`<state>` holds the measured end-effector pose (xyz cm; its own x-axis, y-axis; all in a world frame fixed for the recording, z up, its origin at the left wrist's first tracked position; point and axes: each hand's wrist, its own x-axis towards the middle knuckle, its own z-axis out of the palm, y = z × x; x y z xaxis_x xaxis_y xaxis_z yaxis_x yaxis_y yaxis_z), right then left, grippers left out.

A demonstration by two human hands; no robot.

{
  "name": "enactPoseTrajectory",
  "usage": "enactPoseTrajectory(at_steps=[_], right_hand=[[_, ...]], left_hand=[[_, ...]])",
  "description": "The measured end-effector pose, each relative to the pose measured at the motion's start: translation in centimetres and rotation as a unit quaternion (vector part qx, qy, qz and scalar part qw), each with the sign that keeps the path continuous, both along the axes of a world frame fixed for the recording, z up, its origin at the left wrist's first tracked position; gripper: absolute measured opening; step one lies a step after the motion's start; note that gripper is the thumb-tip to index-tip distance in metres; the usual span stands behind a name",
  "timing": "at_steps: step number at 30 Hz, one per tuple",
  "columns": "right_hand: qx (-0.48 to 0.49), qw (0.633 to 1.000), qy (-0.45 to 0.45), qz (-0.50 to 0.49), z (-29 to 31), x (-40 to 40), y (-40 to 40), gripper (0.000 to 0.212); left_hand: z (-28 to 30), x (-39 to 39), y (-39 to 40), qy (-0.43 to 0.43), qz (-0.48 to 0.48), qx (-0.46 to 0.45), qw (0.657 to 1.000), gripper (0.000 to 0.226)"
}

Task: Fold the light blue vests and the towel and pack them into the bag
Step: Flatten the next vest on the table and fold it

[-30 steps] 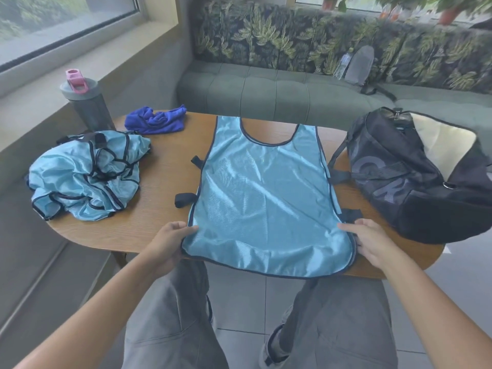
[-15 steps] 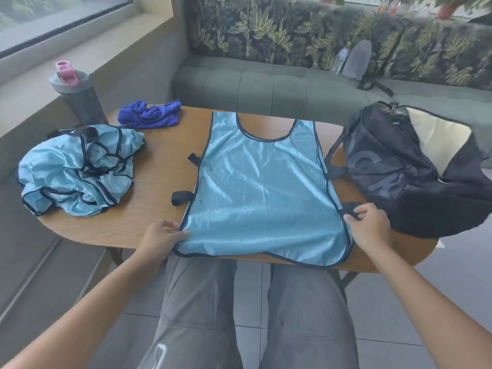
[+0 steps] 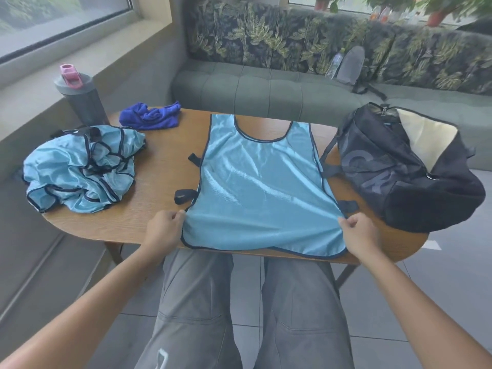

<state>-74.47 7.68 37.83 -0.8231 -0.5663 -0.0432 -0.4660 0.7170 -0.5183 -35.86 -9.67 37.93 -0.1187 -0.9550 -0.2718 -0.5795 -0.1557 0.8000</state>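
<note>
Now left hand (image 3: pixel 164 230), right hand (image 3: pixel 360 233) fingers pinching vest (image 3: pixel 262 193) hem corners; hem overhanging table (image 3: pixel 159 166) edge.

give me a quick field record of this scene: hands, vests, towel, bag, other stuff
left hand: pinches the flat vest's near left edge
right hand: pinches its near right edge
flat vest: spread on the table, neck hole far side, hem over the near edge
vest pile: crumpled, left end of table
towel: dark blue, bunched, far left
bag: dark, on the right end, top open, pale lining showing
bottle: grey, pink cap, behind the pile
</note>
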Motion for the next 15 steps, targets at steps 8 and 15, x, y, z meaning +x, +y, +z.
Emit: enactPoseTrajectory(at_steps=[8,15], right_hand=[[0.030,0.997,-0.047,-0.048,-0.3,0.3,0.2,0.025],[0.096,0.995,-0.008,0.007,-1.6,1.0,1.2,0.018]], left_hand=[[-0.7,0.4,-0.3,0.181,0.011,0.141,0.973,0.034],[-0.1,-0.1,0.8,0.157,-0.042,0.176,0.971,0.014]])
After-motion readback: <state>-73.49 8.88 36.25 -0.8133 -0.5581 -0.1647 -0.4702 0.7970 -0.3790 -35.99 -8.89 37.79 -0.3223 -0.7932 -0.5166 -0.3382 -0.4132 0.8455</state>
